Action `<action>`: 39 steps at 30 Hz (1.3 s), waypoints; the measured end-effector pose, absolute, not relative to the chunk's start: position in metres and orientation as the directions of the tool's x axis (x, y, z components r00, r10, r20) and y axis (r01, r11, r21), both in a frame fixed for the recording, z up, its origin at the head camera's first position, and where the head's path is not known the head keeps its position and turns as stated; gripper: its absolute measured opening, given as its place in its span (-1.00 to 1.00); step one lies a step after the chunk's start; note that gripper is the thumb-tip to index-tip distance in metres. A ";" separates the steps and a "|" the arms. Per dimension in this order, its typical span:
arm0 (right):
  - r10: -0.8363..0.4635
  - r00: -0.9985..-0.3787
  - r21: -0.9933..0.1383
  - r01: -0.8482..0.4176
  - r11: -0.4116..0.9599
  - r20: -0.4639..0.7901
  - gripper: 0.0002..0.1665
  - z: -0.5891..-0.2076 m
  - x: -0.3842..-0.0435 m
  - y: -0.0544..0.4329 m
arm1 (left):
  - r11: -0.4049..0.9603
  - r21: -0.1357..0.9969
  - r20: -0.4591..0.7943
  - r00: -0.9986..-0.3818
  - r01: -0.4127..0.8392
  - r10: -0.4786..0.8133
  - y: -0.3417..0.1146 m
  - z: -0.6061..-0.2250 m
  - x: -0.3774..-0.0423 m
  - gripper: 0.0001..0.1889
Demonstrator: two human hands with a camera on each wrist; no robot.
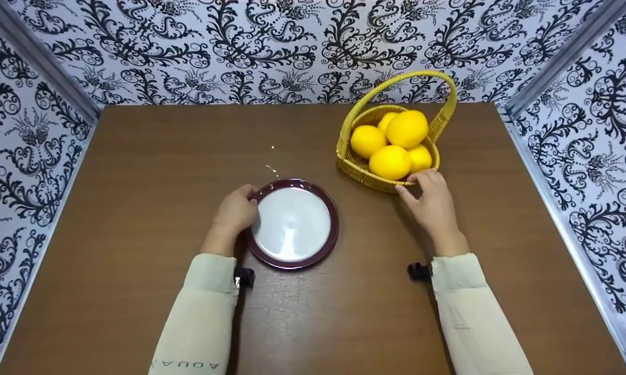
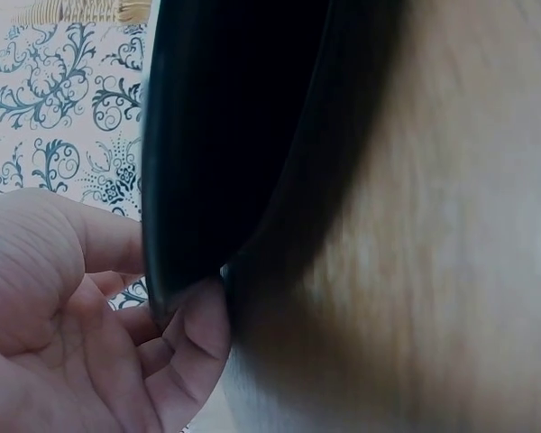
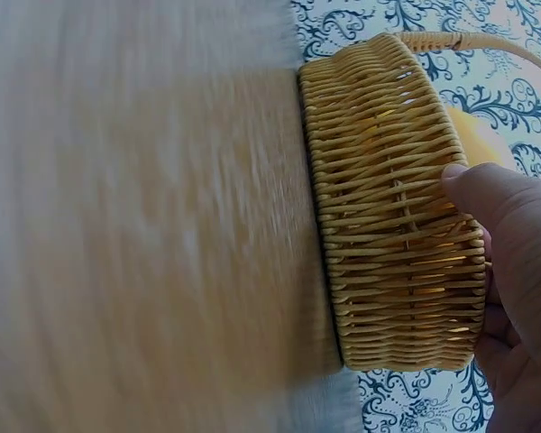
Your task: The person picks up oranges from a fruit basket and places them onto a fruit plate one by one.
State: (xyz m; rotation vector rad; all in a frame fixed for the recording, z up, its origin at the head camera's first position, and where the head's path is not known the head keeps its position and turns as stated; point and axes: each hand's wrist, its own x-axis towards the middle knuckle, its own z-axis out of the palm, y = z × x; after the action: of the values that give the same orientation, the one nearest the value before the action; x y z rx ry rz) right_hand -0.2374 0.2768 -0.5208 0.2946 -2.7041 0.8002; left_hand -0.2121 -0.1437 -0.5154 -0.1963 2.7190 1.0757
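Plate [image 1: 292, 224], dark-rimmed, sits on the worktop [image 1: 339, 317], its left edge pinched by the left hand [image 1: 236, 211]; farther off, the right hand [image 1: 434, 202] grips the near rim of a yellow wicker basket [image 1: 364, 175] holding yellow fruits [image 1: 390, 162].

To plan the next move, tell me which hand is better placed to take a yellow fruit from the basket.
Probably the right hand: it pinches the basket by its rim, close to the yellow fruits, though that grip would first release. The left hand holds the plate, farther off.
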 end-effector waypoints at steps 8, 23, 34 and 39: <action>-0.090 -0.923 -0.518 -0.288 0.806 0.373 -0.66 -0.523 -0.230 0.274 | 0.742 0.646 -0.220 -0.975 -0.178 -0.042 -0.144 -0.518 -0.212 -0.67; -0.106 -0.953 -0.513 -0.245 0.822 0.285 -0.67 -0.514 -0.222 0.275 | 0.734 0.644 -0.260 -0.964 -0.215 -0.055 -0.144 -0.516 -0.212 -0.69; -0.121 -0.965 -0.509 -0.226 0.830 0.232 -0.68 -0.507 -0.219 0.276 | 0.715 0.661 -0.270 -0.961 -0.228 -0.057 -0.144 -0.517 -0.212 -0.70; -0.124 -0.976 -0.515 -0.199 0.834 0.178 -0.68 -0.502 -0.216 0.278 | 0.702 0.676 -0.261 -0.964 -0.222 -0.054 -0.143 -0.517 -0.211 -0.70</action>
State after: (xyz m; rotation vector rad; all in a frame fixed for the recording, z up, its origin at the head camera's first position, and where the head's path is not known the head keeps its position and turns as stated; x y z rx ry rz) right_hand -0.2156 0.2784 -0.5021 0.2543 -2.8762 0.8297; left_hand -0.2110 -0.1427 -0.5170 -0.2215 2.6898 1.1109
